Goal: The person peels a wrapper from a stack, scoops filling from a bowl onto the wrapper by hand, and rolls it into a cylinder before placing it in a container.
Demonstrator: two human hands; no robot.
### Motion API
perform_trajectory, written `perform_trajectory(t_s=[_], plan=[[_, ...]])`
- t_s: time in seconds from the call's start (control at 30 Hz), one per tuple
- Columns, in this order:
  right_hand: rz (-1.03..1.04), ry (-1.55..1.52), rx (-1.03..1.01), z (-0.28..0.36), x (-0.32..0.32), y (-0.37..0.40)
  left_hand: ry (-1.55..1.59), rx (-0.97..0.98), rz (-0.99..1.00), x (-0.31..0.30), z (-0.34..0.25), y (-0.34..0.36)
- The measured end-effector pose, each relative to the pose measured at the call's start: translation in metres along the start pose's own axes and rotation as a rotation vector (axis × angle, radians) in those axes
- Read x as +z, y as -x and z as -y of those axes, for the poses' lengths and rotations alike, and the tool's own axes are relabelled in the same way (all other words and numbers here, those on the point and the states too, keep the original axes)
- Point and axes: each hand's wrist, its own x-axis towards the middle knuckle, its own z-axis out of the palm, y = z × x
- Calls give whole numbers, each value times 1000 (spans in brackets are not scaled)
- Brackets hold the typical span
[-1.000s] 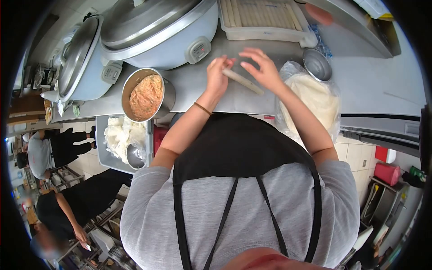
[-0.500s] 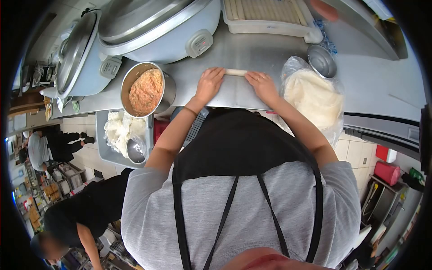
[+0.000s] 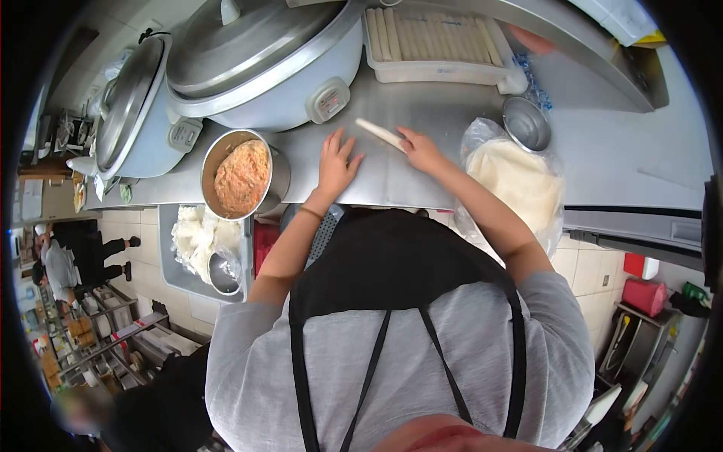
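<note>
The left hand is spread, holding nothing. The right hand pinches one end of the roll, upper middle of the frame. No hand holds its other end, so it could bend or slip if the pinch is loose.

Looks out from head height, forward and steeply down, over shirt and apron to both hands at the table. Sits very near the shirt, somewhat farther from the table. Covers a wide, rounded field with black corners, reaching past the table to floor on both sides.
</note>
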Motion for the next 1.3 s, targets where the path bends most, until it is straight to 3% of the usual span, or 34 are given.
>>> perform_trajectory(t_s=[0.07,0.2,0.33,0.4,0.5,0.6,0.67,0.7,0.77,0.8,0.87,0.9,0.97,1.0,1.17,1.2,1.27,1.3], plan=[[407,-775,704,-2,-18,-2,22,-25,-6,-3,-1,14],[418,-1013,660,13,-83,-28,108,-48,-1,-2,-1,29],[126,-1267,566,2,-124,-102,105,-80,-3,-8,-5,25],[-80,-1208,626,-5,-131,-147,112,-85,-14,-9,-5,24],[-99,-1112,572,-77,-94,-218,146,-94,-26,-8,-3,26],[-67,-896,682,-147,-40,-264,177,-106,-40,-6,0,27],[63,-412,636,-156,-27,-276,185,-110,-45,-7,0,27],[63,-413,635,-154,-28,-281,190,-112,-46,-8,-1,26],[141,53,556,-150,-31,-289,207,-133,-39,-8,-2,26],[140,53,555,-155,-25,-294,207,-132,-40,-8,-2,26],[-65,58,546,-177,-4,-311,202,-126,-43,-9,-2,25],[-71,57,546,-173,1,-311,201,-114,-50,-9,-2,24],[-615,515,60,-163,13,-305,207,-112,-47,-9,-1,24],[-618,519,65,-182,21,-307,215,-116,-43,-8,-1,24],[-75,165,171,-287,43,-327,233,-110,-49,-8,-1,24],[-82,173,185,-253,-33,-265,228,-118,-49,-7,0,25],[41,-93,453,-78,-140,-206,242,-97,-34,-5,3,26],[-3,-128,320,-62,-159,-177,237,-99,-48,-4,4,26]])
